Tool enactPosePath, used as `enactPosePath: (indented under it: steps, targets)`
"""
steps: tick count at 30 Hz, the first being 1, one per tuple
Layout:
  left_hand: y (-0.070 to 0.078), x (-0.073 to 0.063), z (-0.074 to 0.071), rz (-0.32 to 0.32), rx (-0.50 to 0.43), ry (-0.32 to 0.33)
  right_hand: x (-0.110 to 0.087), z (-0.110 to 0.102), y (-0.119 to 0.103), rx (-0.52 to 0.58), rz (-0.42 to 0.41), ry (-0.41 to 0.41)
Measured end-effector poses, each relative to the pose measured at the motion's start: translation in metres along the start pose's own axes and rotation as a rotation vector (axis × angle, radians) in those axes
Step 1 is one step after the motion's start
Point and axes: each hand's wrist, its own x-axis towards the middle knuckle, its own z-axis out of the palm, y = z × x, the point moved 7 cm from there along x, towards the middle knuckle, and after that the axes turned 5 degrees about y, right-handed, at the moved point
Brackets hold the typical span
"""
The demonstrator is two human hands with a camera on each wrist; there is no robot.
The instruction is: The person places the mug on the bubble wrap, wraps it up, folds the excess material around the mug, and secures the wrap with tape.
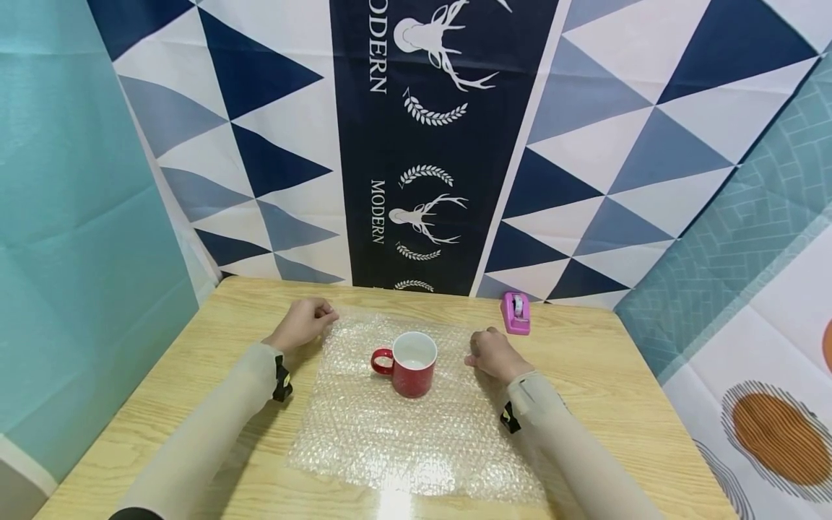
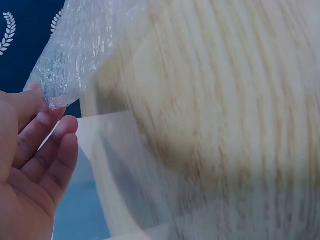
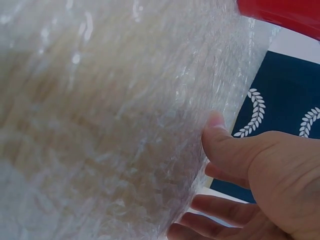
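A sheet of bubble wrap (image 1: 364, 433) lies spread on the wooden table. On it stands an upright red mug (image 1: 412, 375) with a white inside, its handle pointing left. My left hand (image 1: 304, 323) pinches the sheet's far left corner between thumb and fingers; the wrist view shows that corner of bubble wrap (image 2: 75, 65) lifted. At the far right side, my right hand (image 1: 497, 354) holds the sheet's edge. In the right wrist view the thumb (image 3: 220, 137) lies on the bubble wrap (image 3: 125, 125), and the mug's red side (image 3: 285, 12) shows at the top.
A pink tape dispenser (image 1: 516, 313) sits near the table's back edge, just beyond my right hand. Behind the table (image 1: 604, 390) hangs a patterned cloth (image 1: 422, 144) with triangles and deer heads. Teal cloth (image 1: 84, 217) hangs at the left.
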Motion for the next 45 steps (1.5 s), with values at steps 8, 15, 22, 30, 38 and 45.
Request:
enactPosePath:
  steps: [8, 15, 22, 30, 38, 45]
  targets:
    - [0.002, -0.003, -0.006, -0.001, 0.016, 0.034, 0.0, 0.0, -0.002, 0.017, -0.004, -0.007]
    - [0.009, -0.005, -0.01, 0.054, -0.017, 0.059, 0.001, 0.001, -0.001, -0.009, -0.004, -0.011]
    - [0.022, -0.008, -0.016, 0.121, -0.018, 0.11, 0.001, 0.001, -0.001, 0.004, 0.008, -0.02]
    - [0.034, -0.013, -0.02, 0.174, -0.012, 0.178, 0.002, 0.0, -0.001, -0.004, 0.009, -0.022]
    - [0.049, -0.021, -0.024, 0.246, -0.012, 0.225, 0.002, 0.0, -0.001, 0.006, 0.023, -0.03]
    - [0.062, -0.029, -0.023, 0.286, -0.061, 0.223, 0.001, 0.001, -0.002, -0.011, 0.015, -0.023]
